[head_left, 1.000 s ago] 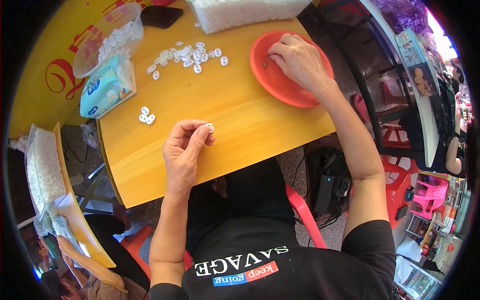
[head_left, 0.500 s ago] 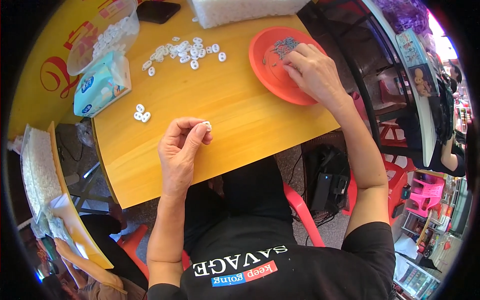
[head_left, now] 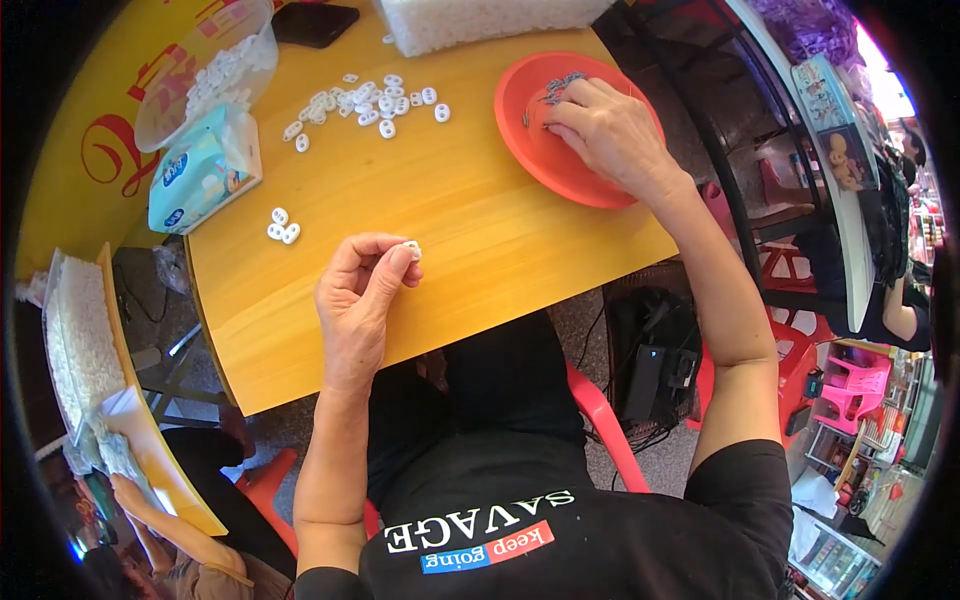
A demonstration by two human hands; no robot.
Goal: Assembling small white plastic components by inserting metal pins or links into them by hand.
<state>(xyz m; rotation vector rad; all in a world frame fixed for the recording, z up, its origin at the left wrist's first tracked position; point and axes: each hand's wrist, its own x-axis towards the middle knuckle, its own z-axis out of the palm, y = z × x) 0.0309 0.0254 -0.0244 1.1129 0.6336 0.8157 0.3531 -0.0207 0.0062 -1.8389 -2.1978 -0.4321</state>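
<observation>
Between the thumb and fingertips of my left hand [head_left: 357, 305] is a small white plastic piece [head_left: 413, 250], held just above the front part of the table [head_left: 480, 220]. Most of that piece is covered by the fingers. My right hand [head_left: 615, 140] reaches into a round red plastic bowl [head_left: 560, 187], fingers bent and drawn together beside small grey metal screws or pins [head_left: 562, 86]. Whatever its fingertips pinch is too small to make out. Left of my left hand lie three white oval two-hole pieces [head_left: 280, 217]. Farther back, more such white pieces [head_left: 367, 102] form a loose pile.
At the back left stand a clear tub of white parts [head_left: 225, 75] and a blue tissue pack [head_left: 205, 165]. A dark phone [head_left: 315, 22] lies behind the pile. A large translucent bag [head_left: 480, 22] fills the far edge. Another person's arm [head_left: 180, 525] shows at lower left.
My right hand has shifted slightly left and farther back within the red bowl, its fingers lower among the grey metal bits. My left hand keeps its pinch on the white piece, nearly unmoved.
</observation>
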